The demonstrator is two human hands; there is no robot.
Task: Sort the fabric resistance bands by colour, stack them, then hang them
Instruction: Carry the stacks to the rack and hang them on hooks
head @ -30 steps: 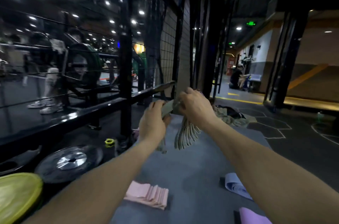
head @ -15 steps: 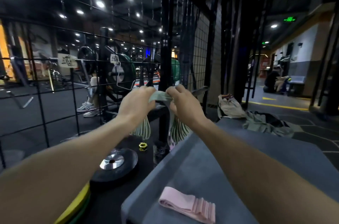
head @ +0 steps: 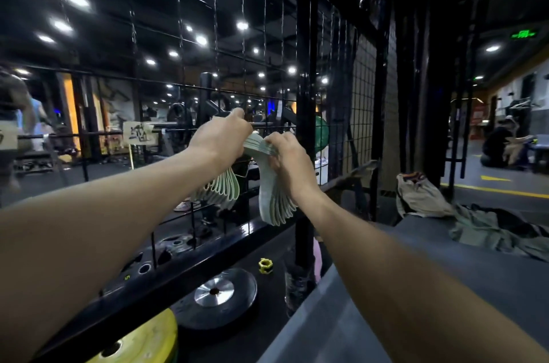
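A stack of several pale green fabric resistance bands [head: 274, 199] is held up in the air in front of a black wire grid panel [head: 231, 71]. My left hand [head: 221, 137] grips the stack's top from the left and my right hand [head: 289, 159] grips it from the right. The bands' looped ends droop down in two fans, one under each hand. The middle of the stack bridges between my hands, close to the grid and a black upright post [head: 306, 95]. No hook is visible.
A grey padded platform [head: 445, 258] lies at lower right with olive clothing [head: 490, 229] at its far end. Below left are a black weight plate [head: 219, 297], a yellow plate [head: 139, 345] and a yellow collar [head: 265, 265]. A person sits far right.
Both hands have lifted the green bands up and to the left, off the platform and up against the wire grid. My view turned left, so the pink and purple bands have left the frame.
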